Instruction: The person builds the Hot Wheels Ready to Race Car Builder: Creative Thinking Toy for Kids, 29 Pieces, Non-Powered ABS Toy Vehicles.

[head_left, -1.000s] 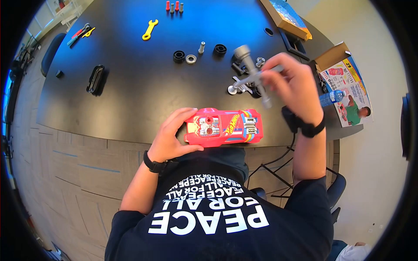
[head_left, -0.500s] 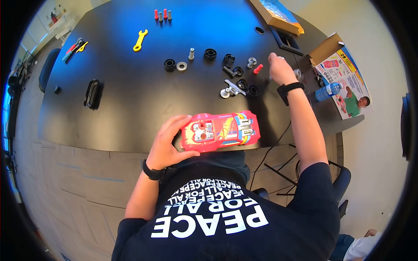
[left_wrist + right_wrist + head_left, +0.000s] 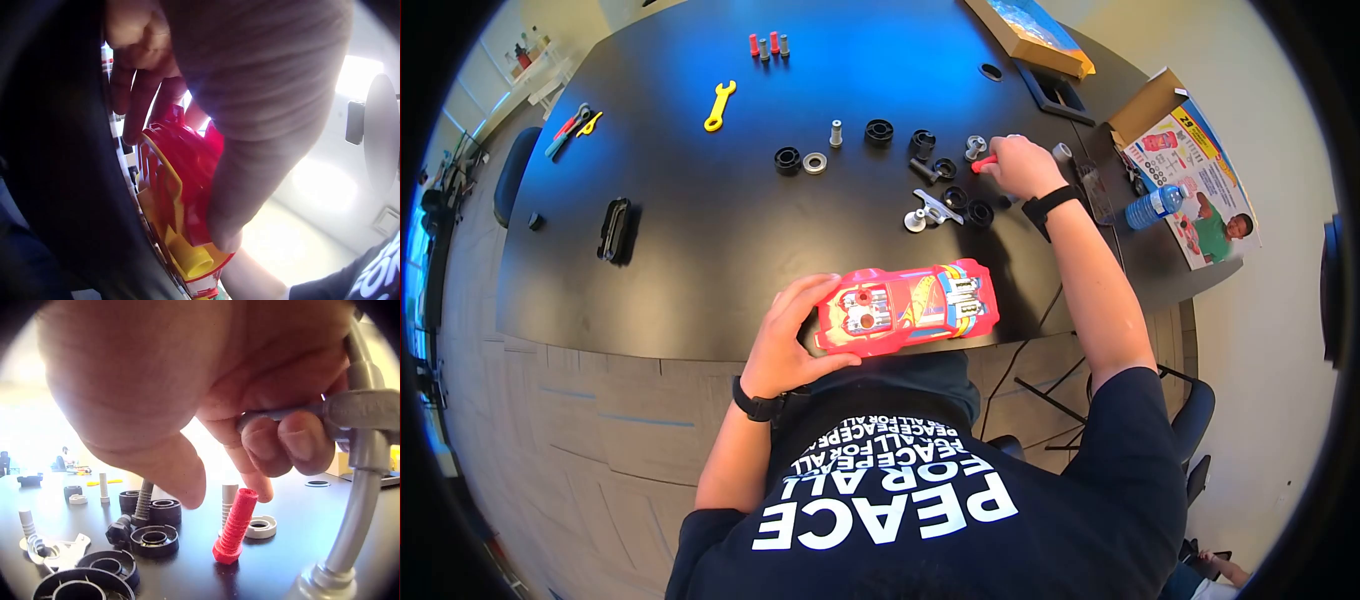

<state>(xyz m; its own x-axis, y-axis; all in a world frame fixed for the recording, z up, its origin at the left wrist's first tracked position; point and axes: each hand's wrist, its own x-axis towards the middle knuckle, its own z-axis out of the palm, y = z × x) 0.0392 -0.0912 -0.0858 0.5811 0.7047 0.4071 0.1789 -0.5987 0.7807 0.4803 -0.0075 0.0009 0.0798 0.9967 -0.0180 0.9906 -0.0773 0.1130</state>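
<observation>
The left hand (image 3: 785,335) grips one end of a red toy car (image 3: 910,308), thumb along the near side and fingers over the far side. The car sits at the table's near edge; yellow parts show beneath its red shell (image 3: 184,162) in the left wrist view. In the right hand (image 3: 1030,168), curled fingers hold a grey cross-shaped lug wrench (image 3: 365,419). That hand's thumb and index finger are spread around a red toy bolt (image 3: 235,525), fingertips right by its upper end. The bolt leans, head down, on the table.
Black wheels (image 3: 980,212), grey bolts and a silver-grey part (image 3: 938,206) lie left of the right hand. Farther off are a yellow wrench (image 3: 720,106) and several upright bolts (image 3: 774,44). A water bottle (image 3: 1155,207) and printed box (image 3: 1190,180) stand at the right.
The right hand has carried the lug wrench away from above the car, outward across the table, and then come to the red bolt. The left hand keeps its grip on the car.
</observation>
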